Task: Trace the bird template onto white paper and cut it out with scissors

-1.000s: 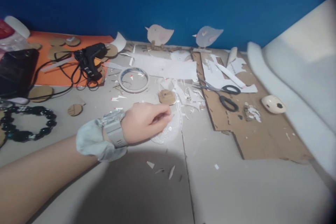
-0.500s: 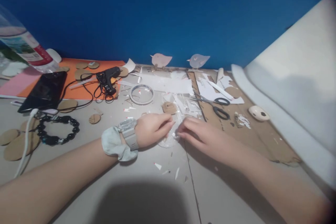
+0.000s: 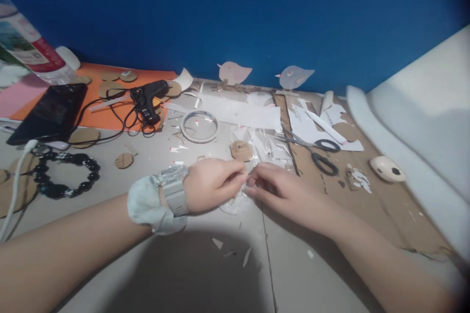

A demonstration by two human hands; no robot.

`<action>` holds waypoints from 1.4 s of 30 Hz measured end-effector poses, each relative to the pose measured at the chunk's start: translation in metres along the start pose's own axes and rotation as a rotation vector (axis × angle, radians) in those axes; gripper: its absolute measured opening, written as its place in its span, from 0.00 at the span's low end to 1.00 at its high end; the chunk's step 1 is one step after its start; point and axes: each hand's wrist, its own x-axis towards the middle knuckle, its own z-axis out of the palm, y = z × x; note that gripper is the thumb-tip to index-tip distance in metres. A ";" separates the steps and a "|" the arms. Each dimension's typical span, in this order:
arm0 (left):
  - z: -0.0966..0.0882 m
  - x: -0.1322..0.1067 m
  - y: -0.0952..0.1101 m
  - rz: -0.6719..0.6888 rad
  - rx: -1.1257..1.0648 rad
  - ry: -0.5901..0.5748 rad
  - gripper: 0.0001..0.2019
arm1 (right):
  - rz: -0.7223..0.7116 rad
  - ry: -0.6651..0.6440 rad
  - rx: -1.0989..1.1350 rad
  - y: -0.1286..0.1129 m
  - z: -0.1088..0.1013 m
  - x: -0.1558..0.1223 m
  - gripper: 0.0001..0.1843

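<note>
While the left hand [image 3: 215, 186] and right hand [image 3: 281, 187] nearly meet, fingers almost pinched (any grip, I cannot tell), the clear disc [image 3: 232, 207] lies beneath; small, steady movements suit it. Scissors [image 3: 313, 146] overhang the cardboard's [image 3: 385, 212] left edge; nearer the person, the surface [image 3: 303, 281] bears only scraps [image 3: 218, 243], leaving room.

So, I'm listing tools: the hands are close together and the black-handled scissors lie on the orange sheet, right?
Wrong surface: the head view shows the scissors lying across an edge of the brown cardboard. The left hand and right hand are close together.
</note>
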 end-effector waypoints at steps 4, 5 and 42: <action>-0.002 0.002 -0.001 -0.001 -0.002 -0.040 0.10 | 0.009 0.044 -0.039 0.003 0.003 -0.002 0.11; -0.002 0.002 0.000 -0.007 -0.007 -0.047 0.10 | -0.002 0.047 -0.034 0.004 0.004 -0.002 0.10; -0.003 0.005 -0.001 -0.015 -0.018 -0.068 0.10 | -0.229 -0.005 0.020 0.023 0.003 0.002 0.06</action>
